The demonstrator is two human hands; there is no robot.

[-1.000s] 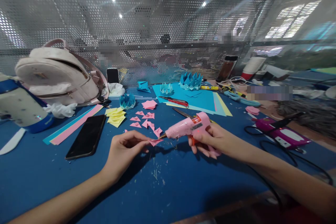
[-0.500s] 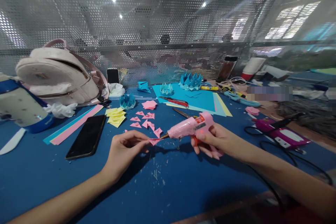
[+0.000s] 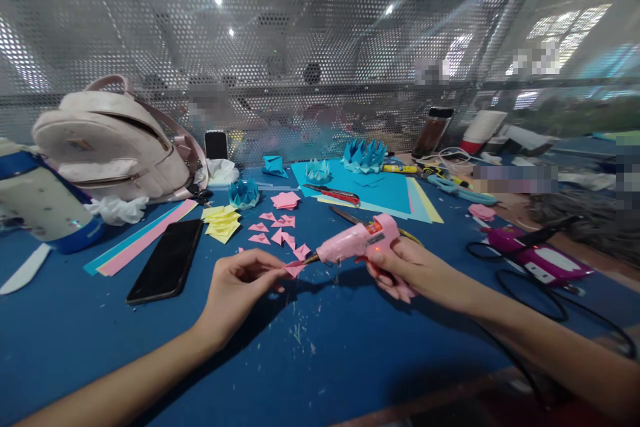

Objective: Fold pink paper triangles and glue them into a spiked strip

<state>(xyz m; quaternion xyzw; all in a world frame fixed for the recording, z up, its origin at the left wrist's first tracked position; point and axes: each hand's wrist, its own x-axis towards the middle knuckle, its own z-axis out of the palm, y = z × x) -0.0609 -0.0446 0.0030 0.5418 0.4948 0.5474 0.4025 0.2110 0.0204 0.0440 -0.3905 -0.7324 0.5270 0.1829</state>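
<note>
Between the thumb and fingers of my left hand is a small folded pink paper piece. My right hand is wrapped round the handle of a pink glue gun, its fingers at the trigger. The gun's nozzle points left and meets the edge of the pink piece; whether it touches I cannot tell. Just beyond lie several folded pink triangles, a stack of pink paper squares and yellow paper squares.
A black phone and paper strips lie left, near a backpack and bottle. Behind are blue paper flowers, a red cutter and scissors. A purple power strip with black cables sits right.
The glue gun has shifted slightly left, and my right-hand fingers look more tightly closed at the trigger. My left hand and the pink piece stay almost still.
</note>
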